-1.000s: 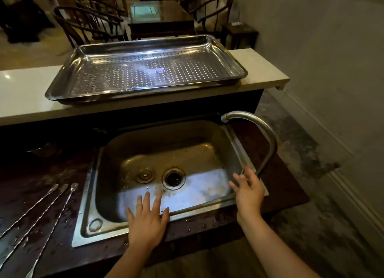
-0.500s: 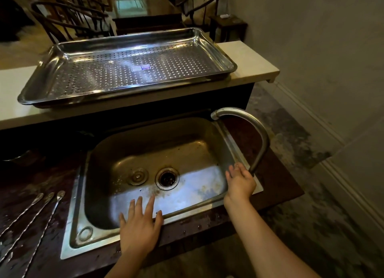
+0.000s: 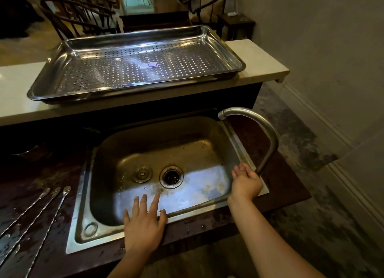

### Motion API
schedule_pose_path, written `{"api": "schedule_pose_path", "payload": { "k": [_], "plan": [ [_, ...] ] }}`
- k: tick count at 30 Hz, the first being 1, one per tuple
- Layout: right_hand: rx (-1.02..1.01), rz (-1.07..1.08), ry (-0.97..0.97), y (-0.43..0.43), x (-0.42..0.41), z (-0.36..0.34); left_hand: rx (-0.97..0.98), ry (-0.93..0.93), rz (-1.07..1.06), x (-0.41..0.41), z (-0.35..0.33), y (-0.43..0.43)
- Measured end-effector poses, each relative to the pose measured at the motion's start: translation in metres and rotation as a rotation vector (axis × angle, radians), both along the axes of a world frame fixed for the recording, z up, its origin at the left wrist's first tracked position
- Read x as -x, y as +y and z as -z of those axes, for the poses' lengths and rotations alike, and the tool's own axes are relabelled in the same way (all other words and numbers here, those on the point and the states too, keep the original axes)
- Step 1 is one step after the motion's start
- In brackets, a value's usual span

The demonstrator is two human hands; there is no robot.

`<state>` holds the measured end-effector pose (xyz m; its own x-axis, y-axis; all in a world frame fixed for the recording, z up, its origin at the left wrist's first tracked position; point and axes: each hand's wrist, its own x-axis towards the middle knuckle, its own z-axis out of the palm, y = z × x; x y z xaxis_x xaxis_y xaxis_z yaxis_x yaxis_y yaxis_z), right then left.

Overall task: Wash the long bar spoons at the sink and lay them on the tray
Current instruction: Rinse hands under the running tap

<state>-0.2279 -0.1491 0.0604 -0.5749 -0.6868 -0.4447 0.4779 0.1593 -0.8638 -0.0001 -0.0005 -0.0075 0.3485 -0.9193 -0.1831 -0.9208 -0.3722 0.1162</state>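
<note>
Three long twisted bar spoons point(image 3: 39, 213) lie side by side on the wet dark counter, left of the steel sink point(image 3: 83, 219). My left hand point(image 3: 144, 223) rests flat on the sink's front rim, fingers spread, holding nothing. My right hand point(image 3: 246, 183) is curled around the base of the curved tap point(image 3: 268, 136) at the sink's right edge. The perforated steel tray point(image 3: 62, 67) sits on the pale raised ledge behind the sink, with nothing on it. No water runs from the spout.
The sink basin holds a drain point(image 3: 171, 177) and a stopper point(image 3: 142, 173). Dark wooden chairs point(image 3: 76, 18) and a table stand beyond the ledge. A grey wall and stained floor point(image 3: 311, 173) lie to the right.
My right hand has closed around the tap's base, where before its fingers were spread beside it. My left hand stays on the sink rim. The view shifted slightly.
</note>
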Motion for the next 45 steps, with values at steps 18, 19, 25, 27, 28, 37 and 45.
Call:
{"api": "schedule_pose_path", "payload": {
  "k": [18, 19, 25, 27, 28, 37, 45],
  "plan": [
    [0.005, 0.044, 0.012, -0.017, -0.001, 0.008, 0.004, -0.014, 0.010, -0.001, 0.001, 0.000],
    [0.003, 0.045, 0.017, -0.017, -0.001, 0.008, 0.000, -0.019, 0.010, -0.001, 0.001, 0.000],
    [0.004, 0.038, 0.018, -0.019, -0.002, 0.011, 0.005, -0.015, 0.007, 0.001, 0.000, 0.000],
    [0.005, 0.036, 0.025, -0.019, -0.002, 0.011, 0.003, -0.015, 0.007, 0.000, 0.000, 0.000],
    [0.002, 0.035, 0.030, -0.019, -0.002, 0.011, 0.003, -0.012, 0.006, 0.000, 0.000, 0.000],
    [-0.023, 0.051, 0.053, -0.020, -0.001, 0.011, 0.010, 0.004, 0.000, 0.001, -0.004, 0.000],
    [-0.005, -0.089, 0.249, -0.006, -0.002, 0.000, 0.029, 0.033, -0.007, 0.001, -0.006, 0.000]
  ]
}}
